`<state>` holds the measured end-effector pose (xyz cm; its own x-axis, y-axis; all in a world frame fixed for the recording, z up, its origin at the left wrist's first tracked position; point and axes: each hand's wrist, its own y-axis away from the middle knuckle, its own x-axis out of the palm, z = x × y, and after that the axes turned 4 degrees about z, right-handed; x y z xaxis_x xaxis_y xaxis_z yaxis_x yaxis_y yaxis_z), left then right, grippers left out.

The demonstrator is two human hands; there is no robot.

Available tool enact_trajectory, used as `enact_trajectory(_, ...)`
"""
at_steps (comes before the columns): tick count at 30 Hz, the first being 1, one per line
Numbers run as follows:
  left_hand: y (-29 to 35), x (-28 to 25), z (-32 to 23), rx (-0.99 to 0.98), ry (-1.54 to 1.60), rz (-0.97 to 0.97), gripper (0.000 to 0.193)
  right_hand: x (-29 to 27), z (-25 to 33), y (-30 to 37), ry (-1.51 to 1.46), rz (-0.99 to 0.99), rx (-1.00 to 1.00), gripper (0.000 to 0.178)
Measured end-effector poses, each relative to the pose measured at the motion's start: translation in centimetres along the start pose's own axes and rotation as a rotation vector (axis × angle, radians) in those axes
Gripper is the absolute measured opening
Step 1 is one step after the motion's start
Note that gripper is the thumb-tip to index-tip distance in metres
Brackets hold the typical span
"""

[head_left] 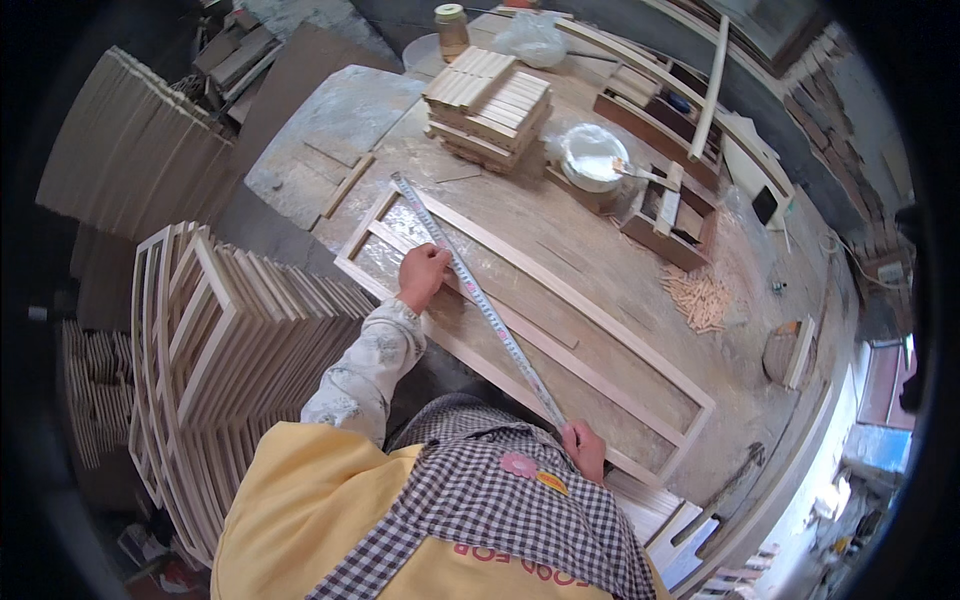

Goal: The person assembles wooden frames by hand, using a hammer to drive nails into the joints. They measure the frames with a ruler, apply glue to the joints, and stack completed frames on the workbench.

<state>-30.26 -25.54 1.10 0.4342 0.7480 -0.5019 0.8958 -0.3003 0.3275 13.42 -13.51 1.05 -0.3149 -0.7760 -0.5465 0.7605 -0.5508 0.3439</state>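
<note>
Left hand: the left hand [424, 275] rests fingers-down on the tape measure [470, 292], pinning it to the wooden frame [590, 300] – closed over the tape, not gripping around it as far as I can tell.
Right hand: the right hand [584, 447] pinches the near end of the tape, fingers curled shut on it at the frame's near corner.
Tape's lie: its long axis runs diagonally across the frame, from the far corner at upper left down to the near corner beside the right hand.
Nearer hand: the left sits about midway along the tape; the right holds its end.
Frame: a long open rectangle, flat on the workbench [640, 250], with a cross rail just beside the left hand.
Around: stacked frames [230, 340] stand to the left; a block pile [490, 100] and white bowl [592, 155] lie beyond.
Hidden: the right fingertips and the tape's case – the checked apron [500, 500] covers them.
</note>
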Motion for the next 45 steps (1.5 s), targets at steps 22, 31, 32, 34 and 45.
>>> enact_trajectory(22,2.1,0.5,5.4,0.397,-0.168,0.066,0.042,-8.1,-3.3,10.6,0.177,-0.210,0.191,0.037)
enact_trajectory(31,5.2,1.8,5.5,0.687,-0.607,0.078,0.047,-14.3,-9.5,15.7,0.114,-0.375,0.256,0.038)
enact_trajectory(32,5.3,1.9,5.5,0.681,-0.621,0.074,0.049,-14.5,-10.1,15.7,0.110,-0.381,0.258,0.038)
enact_trajectory(34,5.3,2.0,5.3,0.665,-0.658,0.074,0.051,-14.7,-11.0,15.5,0.067,-0.404,0.227,0.028)
enact_trajectory(45,5.3,2.2,4.6,0.611,-0.766,0.090,0.057,-14.9,-13.8,14.4,-0.107,-0.351,0.203,0.011)
